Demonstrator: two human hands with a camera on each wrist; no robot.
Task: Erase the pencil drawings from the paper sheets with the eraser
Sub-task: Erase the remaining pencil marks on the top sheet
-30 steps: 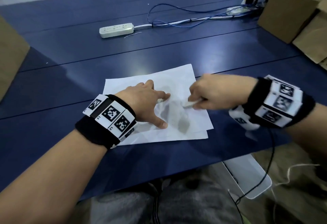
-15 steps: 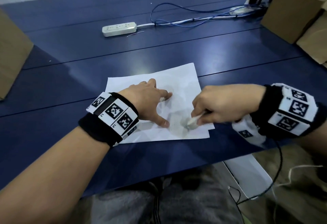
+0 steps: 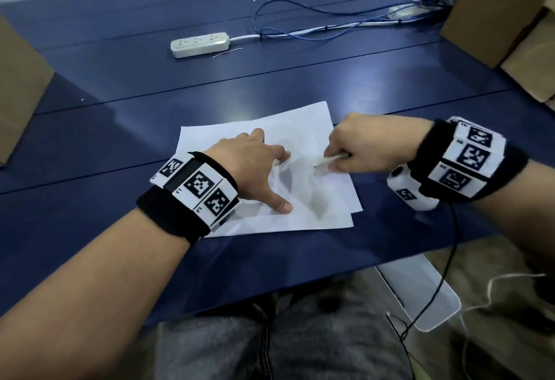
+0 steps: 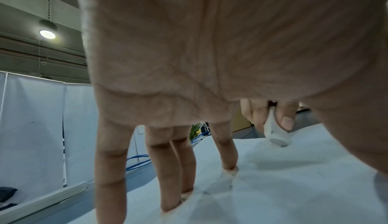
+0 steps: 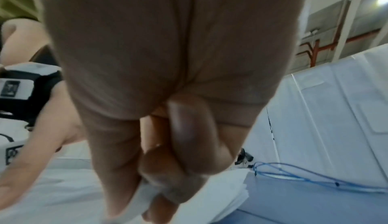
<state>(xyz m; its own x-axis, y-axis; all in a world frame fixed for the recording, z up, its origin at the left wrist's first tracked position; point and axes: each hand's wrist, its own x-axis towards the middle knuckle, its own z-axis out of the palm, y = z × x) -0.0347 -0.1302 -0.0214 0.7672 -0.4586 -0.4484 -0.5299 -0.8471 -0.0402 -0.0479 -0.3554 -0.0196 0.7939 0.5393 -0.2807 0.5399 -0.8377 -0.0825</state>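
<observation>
A person's right hand [image 3: 369,142] pinched a white eraser [image 3: 326,164] between thumb and curled fingers, its tip angled down onto the top sheet of a small stack of paper sheets [image 3: 306,127] lying near the front edge of a blue table [image 3: 120,115]. The left hand [image 3: 255,166] lay spread on the same sheet, fingers straight and thumb out, fingertips pressing the paper flat just beside the eraser. Only faint grey traces of the pencil drawings [image 3: 288,142] showed between the two hands; how much remained could not be read. The sheet already looked rumpled around the rubbed area. From here, a hard stroke toward the unpinned right edge could buckle or tear the thin paper, since nothing held that side. The sheets beneath, slightly fanned at the near corner, could slide out of line if the pressing hand eased off. A power strip [image 3: 199,44] and a blue cable [image 3: 300,31] lay well behind, with cardboard boxes [image 3: 492,10] at the far right.
</observation>
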